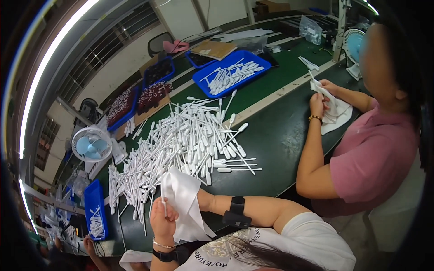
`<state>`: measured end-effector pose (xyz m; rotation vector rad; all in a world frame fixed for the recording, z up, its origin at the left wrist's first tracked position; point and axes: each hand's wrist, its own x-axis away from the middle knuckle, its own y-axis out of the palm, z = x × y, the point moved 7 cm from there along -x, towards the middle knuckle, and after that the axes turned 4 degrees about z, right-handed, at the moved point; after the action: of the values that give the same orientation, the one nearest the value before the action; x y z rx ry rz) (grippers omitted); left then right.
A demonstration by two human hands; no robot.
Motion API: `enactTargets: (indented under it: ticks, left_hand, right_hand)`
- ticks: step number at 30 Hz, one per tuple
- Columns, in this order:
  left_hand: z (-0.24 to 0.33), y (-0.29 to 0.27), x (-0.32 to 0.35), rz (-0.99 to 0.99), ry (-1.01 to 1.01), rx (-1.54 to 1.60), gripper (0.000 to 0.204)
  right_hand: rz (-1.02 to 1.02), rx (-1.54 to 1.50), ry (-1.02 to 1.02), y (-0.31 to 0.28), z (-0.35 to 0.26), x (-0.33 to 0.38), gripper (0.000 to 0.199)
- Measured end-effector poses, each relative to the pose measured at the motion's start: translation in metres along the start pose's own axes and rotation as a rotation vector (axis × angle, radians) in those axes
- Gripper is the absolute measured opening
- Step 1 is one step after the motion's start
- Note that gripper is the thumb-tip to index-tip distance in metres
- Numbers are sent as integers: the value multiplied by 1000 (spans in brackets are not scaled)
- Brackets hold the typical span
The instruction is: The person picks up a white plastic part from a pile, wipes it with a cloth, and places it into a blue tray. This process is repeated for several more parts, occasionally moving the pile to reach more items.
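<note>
My left hand [163, 222] is closed with its fingertips pinched around a slim white stick-like piece [164, 207], whose upper part meets the cloth. A white cloth [183, 207] drapes over my right hand [205, 200] and hangs down toward my lap. Only the wrist side of that hand shows; its fingers are hidden in the cloth. Just beyond both hands, a large heap of white plastic sticks with wider, rounded ends [181, 135] covers the dark table [275, 144]. Several similar sticks [237, 165] lie by the heap's right edge.
A blue tray [199, 82] holding more white sticks stands past the heap; another blue tray [105, 217] is at left. Dark red small parts [153, 95] fill a far tray. A small fan [91, 144] stands left. At right, a co-worker [375, 158] holds a white cloth [337, 113] and stick.
</note>
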<state>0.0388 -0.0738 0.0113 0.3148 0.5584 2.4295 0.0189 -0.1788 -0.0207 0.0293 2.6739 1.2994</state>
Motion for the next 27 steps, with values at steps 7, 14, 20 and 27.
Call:
enactTargets:
  ticks: [7, 14, 20, 27]
  left_hand:
    - [-12, -11, -1, 268, 218, -215, 15]
    - [-19, -23, -2, 207, 208, -260, 17]
    - [-21, -20, 0, 216, 233, -322, 20]
    - [-22, 0, 13, 90, 364, -878, 28]
  right_hand:
    - [134, 1491, -687, 32, -36, -7, 24]
    - [-27, 1603, -309, 23, -17, -20, 24]
    - [-75, 1219, -842, 1, -1, -22, 28]
    - [-220, 699, -95, -2, 18, -19, 30]
